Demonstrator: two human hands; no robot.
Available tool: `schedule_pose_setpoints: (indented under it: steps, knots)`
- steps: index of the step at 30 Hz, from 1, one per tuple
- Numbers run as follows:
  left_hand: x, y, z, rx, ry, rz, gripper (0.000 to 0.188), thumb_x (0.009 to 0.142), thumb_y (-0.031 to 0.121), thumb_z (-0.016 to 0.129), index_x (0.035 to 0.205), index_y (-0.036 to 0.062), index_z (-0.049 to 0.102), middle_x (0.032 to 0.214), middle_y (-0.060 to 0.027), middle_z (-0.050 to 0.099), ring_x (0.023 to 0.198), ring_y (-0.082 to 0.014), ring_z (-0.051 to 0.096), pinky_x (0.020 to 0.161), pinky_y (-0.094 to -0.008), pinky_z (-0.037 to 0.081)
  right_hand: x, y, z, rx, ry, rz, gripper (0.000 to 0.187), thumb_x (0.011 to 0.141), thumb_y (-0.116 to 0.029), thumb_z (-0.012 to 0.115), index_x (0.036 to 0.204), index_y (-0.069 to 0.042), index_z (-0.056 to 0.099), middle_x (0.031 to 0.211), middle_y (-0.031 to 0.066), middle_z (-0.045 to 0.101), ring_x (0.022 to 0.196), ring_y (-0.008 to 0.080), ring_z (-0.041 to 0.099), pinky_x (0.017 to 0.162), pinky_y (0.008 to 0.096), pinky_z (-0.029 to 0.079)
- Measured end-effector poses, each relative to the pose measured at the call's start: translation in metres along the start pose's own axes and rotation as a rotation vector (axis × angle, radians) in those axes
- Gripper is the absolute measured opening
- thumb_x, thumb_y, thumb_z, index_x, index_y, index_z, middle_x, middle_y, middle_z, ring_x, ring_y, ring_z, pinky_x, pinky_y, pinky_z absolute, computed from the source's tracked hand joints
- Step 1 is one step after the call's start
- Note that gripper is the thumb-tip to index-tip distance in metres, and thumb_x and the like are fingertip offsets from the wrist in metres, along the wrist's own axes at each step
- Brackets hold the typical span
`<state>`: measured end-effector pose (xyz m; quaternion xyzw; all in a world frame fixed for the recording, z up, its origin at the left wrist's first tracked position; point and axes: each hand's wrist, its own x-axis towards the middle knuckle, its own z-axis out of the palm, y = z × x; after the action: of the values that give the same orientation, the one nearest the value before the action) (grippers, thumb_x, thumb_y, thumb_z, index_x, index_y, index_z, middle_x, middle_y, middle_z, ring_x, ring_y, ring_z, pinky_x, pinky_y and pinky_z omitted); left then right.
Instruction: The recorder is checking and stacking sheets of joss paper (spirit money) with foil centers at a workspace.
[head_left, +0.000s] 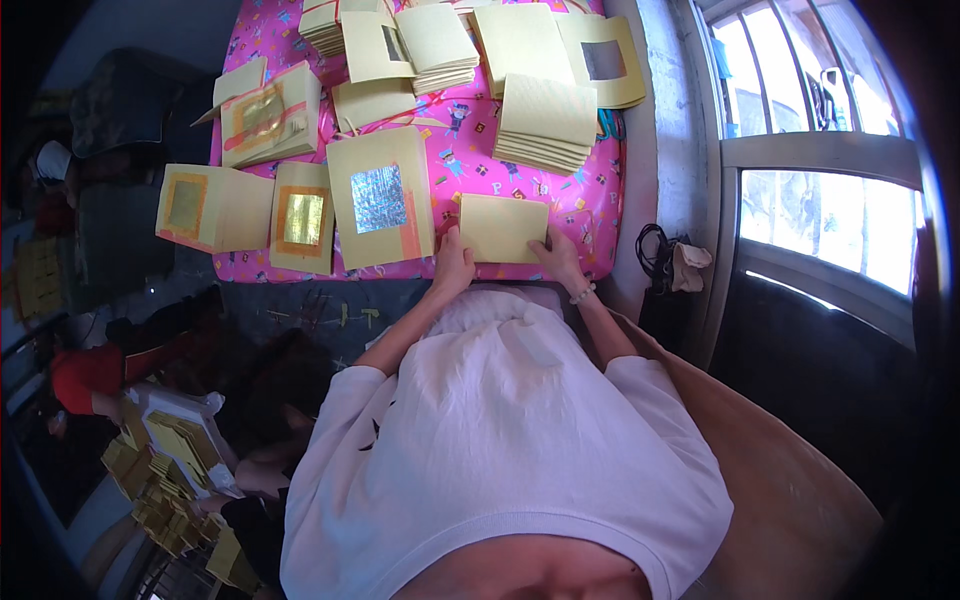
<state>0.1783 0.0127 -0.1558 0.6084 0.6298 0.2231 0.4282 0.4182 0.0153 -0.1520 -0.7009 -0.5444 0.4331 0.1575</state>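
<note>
A flat tan paper piece (504,229) is held at the near edge of the table, its plain face up. My left hand (455,264) grips it by the left edge, fingers closed round the side. On the opposite edge my right hand (558,258), with a bracelet at the wrist, pinches it with the thumb on top. Just left of my left hand lies a larger tan sheet (342,205) with a shiny silver square (379,198). A smaller tan piece (302,247) bearing a gold square sits beyond it, beside another with an orange-edged window (189,206).
Stacks of folded tan paper (545,125) and a tied bundle (270,118) cover the far part of the pink patterned table (470,160). A barred window (820,110) stands on the right. People work at the lower left, near a white-edged tray (180,435).
</note>
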Motion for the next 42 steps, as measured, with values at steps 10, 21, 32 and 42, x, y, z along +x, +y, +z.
schedule_pose_setpoints:
  steps: [10,21,32,42]
  knots:
    - [0.018,0.008,0.005,0.247,-0.034,-0.131,0.052,0.082,0.007,0.059,0.125,-0.0012,0.032,0.114,-0.0288,0.048,0.098,-0.0467,0.055,0.082,-0.0524,0.048,0.013,0.002,0.007,-0.074,0.023,0.056,0.040,0.080,-0.031,0.069,0.103,0.001,0.060,0.090,0.0209,0.068,0.085,0.0366,0.066,0.073,0.0459,0.050]
    - [0.014,0.016,0.005,0.340,-0.053,-0.184,0.062,0.084,0.012,0.059,0.136,-0.0011,0.027,0.120,-0.0292,0.045,0.096,-0.0468,0.058,0.080,-0.0526,0.050,0.007,-0.012,0.002,-0.158,0.064,0.085,0.036,0.078,-0.032,0.070,0.092,0.000,0.065,0.084,0.0198,0.068,0.080,0.0367,0.066,0.070,0.0465,0.050]
    - [0.008,0.037,0.006,0.548,-0.173,0.313,0.033,0.083,0.004,0.053,0.116,0.0035,0.048,0.101,-0.0168,0.051,0.088,-0.0333,0.061,0.073,-0.0451,0.052,0.011,-0.005,0.008,-0.204,0.058,-0.004,0.037,0.078,-0.030,0.070,0.095,0.000,0.059,0.080,0.0199,0.065,0.075,0.0371,0.064,0.067,0.0477,0.049]
    - [0.014,0.032,0.012,0.515,-0.184,0.248,0.023,0.084,0.011,0.060,0.104,0.0045,0.050,0.099,-0.0153,0.055,0.093,-0.0340,0.059,0.078,-0.0449,0.049,-0.001,-0.034,0.001,-0.328,0.274,-0.135,0.047,0.071,-0.018,0.074,0.104,0.001,0.047,0.106,0.0237,0.046,0.102,0.0414,0.049,0.083,0.0492,0.045]
